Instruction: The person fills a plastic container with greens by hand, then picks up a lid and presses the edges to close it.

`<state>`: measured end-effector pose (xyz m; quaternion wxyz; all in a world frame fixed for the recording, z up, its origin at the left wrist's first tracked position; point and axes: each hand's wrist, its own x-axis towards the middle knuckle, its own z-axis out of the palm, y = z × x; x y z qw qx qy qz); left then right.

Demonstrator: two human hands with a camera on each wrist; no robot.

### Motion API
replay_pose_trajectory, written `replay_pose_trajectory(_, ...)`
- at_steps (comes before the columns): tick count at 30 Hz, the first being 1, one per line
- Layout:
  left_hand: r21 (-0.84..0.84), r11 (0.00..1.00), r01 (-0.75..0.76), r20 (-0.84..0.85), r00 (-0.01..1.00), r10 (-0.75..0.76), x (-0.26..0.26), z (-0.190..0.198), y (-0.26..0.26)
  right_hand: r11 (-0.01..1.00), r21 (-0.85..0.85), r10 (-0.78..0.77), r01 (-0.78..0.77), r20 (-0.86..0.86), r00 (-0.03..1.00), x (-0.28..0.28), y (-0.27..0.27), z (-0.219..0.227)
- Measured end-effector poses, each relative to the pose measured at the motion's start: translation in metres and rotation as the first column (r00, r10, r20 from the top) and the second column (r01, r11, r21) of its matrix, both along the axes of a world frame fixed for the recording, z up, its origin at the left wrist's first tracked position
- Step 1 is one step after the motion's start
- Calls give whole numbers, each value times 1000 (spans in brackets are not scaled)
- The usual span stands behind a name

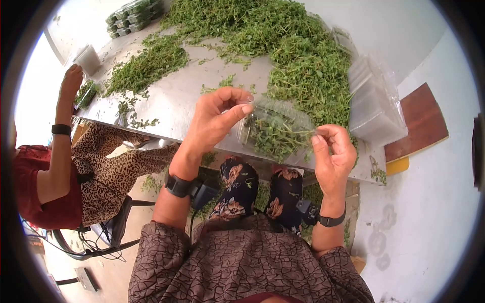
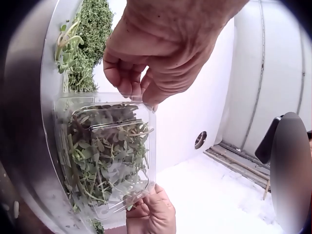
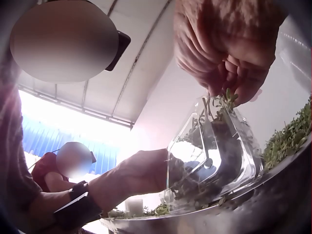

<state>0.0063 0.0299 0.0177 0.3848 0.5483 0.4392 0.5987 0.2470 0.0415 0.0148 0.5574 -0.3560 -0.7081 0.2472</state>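
Observation:
A clear plastic box point(image 1: 275, 132) full of leafy green sprigs is held up at the table's front edge. The left hand point(image 1: 214, 118) pinches its left end between thumb and fingers; in the left wrist view that hand point(image 2: 158, 53) grips the rim of the box point(image 2: 109, 156). At the opposite end, the right hand point(image 1: 334, 154) pinches the box's corner, where a few stems poke out beside the fingertips. In the right wrist view, the right hand point(image 3: 229, 53) is over the top corner of the box point(image 3: 209, 151), with small leaves at its fingers.
Heaps of green sprigs point(image 1: 308, 65) cover the table's back and right. Stacked clear boxes point(image 1: 374, 101) stand at the right end, filled boxes point(image 1: 132, 19) at the back left. Another person's arm point(image 1: 63, 116) reaches over the table's left end, by a small container point(image 1: 87, 60).

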Motion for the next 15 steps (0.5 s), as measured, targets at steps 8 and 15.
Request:
replay_pose_trajectory(8, 170, 985, 38, -82, 996, -24, -3, -6, 3, 1000, 5, -9, 9, -7, 1000, 0, 1, 0)
replay_pose_trajectory(15, 313, 950, -12, -298, 948, 110, -3, -3, 3, 998, 68, -20, 19, 11, 1000, 1, 5, 1)
